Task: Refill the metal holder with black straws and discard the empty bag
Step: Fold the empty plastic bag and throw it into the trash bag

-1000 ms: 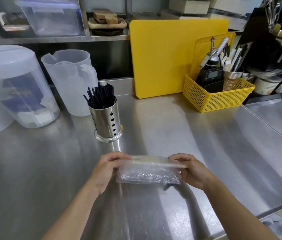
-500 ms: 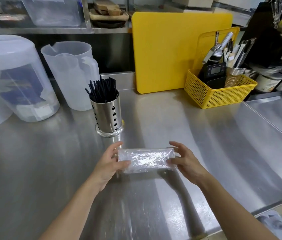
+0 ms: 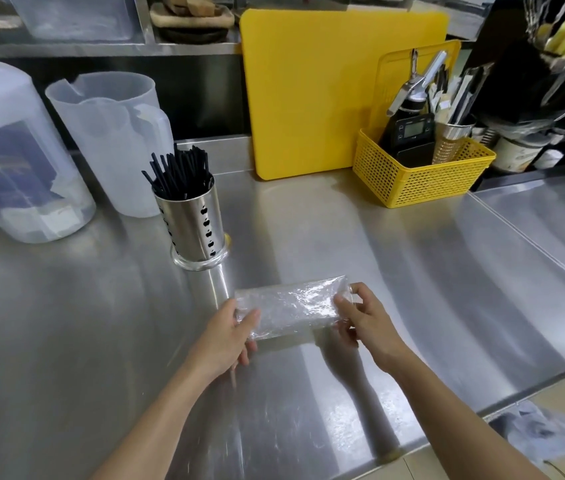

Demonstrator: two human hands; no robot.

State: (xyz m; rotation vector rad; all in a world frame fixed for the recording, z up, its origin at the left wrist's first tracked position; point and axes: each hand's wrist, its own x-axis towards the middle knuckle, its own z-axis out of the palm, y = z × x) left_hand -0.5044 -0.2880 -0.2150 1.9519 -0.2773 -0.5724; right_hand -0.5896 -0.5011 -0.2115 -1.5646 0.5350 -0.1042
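Observation:
The metal holder (image 3: pixel 195 226), a perforated steel cylinder, stands upright on the steel counter with a bunch of black straws (image 3: pixel 179 173) sticking out of its top. Nearer to me lies the clear plastic bag (image 3: pixel 291 306), folded into a narrow crinkled strip with nothing visible inside. My left hand (image 3: pixel 230 332) pinches its left end, thumb on top. My right hand (image 3: pixel 362 318) grips its right end with thumb and fingers.
Two translucent plastic jugs (image 3: pixel 111 140) stand left of the holder. A yellow cutting board (image 3: pixel 308 88) leans at the back, beside a yellow basket (image 3: pixel 419 174) of utensils. The counter edge (image 3: pixel 447 434) runs at lower right, with a dark bag on the floor (image 3: pixel 537 434).
The bag has been folded from a wider sheet into a narrower strip. Both hands stayed on its ends; the strip now tilts up to the right.

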